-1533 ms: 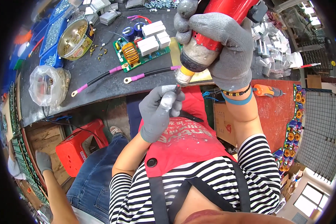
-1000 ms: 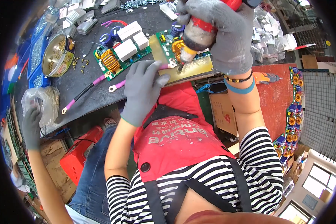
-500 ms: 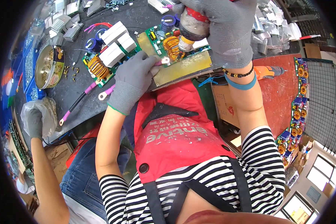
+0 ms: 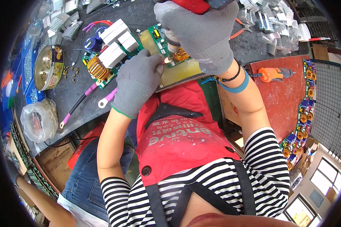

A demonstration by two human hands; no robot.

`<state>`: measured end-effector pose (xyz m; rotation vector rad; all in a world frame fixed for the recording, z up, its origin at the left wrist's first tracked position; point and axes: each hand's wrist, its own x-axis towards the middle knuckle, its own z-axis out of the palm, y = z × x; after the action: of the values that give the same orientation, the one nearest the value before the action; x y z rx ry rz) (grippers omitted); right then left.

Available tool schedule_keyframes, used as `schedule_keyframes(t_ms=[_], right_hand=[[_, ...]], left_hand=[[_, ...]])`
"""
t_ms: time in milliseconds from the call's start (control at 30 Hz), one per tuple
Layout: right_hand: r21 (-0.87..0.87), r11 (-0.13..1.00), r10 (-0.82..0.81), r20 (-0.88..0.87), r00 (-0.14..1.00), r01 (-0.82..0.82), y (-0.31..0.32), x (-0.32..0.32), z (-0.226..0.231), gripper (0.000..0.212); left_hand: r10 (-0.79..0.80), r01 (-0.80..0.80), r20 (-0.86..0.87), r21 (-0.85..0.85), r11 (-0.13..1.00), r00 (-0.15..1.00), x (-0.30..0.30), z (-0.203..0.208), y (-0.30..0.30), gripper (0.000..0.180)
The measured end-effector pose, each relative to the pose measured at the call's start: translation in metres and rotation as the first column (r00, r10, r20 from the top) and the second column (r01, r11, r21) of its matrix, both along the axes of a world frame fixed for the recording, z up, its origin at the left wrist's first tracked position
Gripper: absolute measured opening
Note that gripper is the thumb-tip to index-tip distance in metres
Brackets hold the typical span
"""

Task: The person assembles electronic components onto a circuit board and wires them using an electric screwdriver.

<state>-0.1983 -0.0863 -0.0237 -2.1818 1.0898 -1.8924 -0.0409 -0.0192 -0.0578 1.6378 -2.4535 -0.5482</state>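
Observation:
My left hand (image 4: 137, 77), in a grey glove, is closed with its fingertips on a ring-lug cable end (image 4: 168, 59) at a green circuit board (image 4: 158, 36). That board lies on a yellowish plate (image 4: 178, 73) at the table's near edge and carries a copper coil (image 4: 182, 55). My gloved right hand (image 4: 201, 36) grips a red-and-black power screwdriver (image 4: 191, 5), its nose pointing down near the lug. The tip's contact is hidden. Left of my left hand sits a second circuit board (image 4: 113, 72) with white blocks and a coil. A purple-sleeved ring lug (image 4: 103, 103) sticks out by my left wrist.
A tub of brass screws (image 4: 49, 68) and a plastic bag (image 4: 39, 119) stand at the left. Finned heat sinks (image 4: 276, 28) pile up at the right, near pliers (image 4: 243, 28). An orange power tool (image 4: 274, 74) lies on a red surface. Another person's arm (image 4: 41, 198) is at lower left.
My right hand and the screwdriver have moved left, bringing the nose close to the lug. My left hand stays nearly in place. The other person's hand has left the plastic bag.

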Motion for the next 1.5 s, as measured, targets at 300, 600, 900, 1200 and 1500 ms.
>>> schedule_keyframes(t_ms=[300, 600, 900, 1200, 1500], right_hand=[[-0.085, 0.986, 0.155, 0.162, 0.975, -0.142, 0.012, 0.008, -0.005, 0.038], [0.248, 0.964, 0.040, 0.226, 0.973, -0.097, 0.044, 0.016, 0.016, 0.045], [0.071, 0.997, -0.056, 0.192, 0.980, 0.043, 0.039, 0.015, -0.013, 0.042], [0.279, 0.861, 0.239, 0.516, 0.822, -0.425, 0.034, 0.019, -0.007, 0.024], [0.453, 0.771, 0.101, 0.607, 0.788, -0.448, 0.041, 0.000, 0.036, 0.032]], left_hand=[[-0.006, 0.007, 0.014, -0.014, 1.000, 1.000, -0.001, -0.005, 0.000, 0.019], [0.028, -0.029, 0.096, 0.011, 1.000, 0.995, -0.007, 0.010, 0.006, 0.019], [-0.019, 0.020, 0.111, -0.001, 1.000, 0.994, -0.009, 0.010, 0.002, 0.018], [-0.015, 0.015, 0.002, -0.058, 0.998, 1.000, 0.003, -0.005, 0.002, 0.015], [-0.069, -0.142, -0.275, -0.677, 0.722, 0.959, 0.050, 0.022, 0.051, 0.033]])
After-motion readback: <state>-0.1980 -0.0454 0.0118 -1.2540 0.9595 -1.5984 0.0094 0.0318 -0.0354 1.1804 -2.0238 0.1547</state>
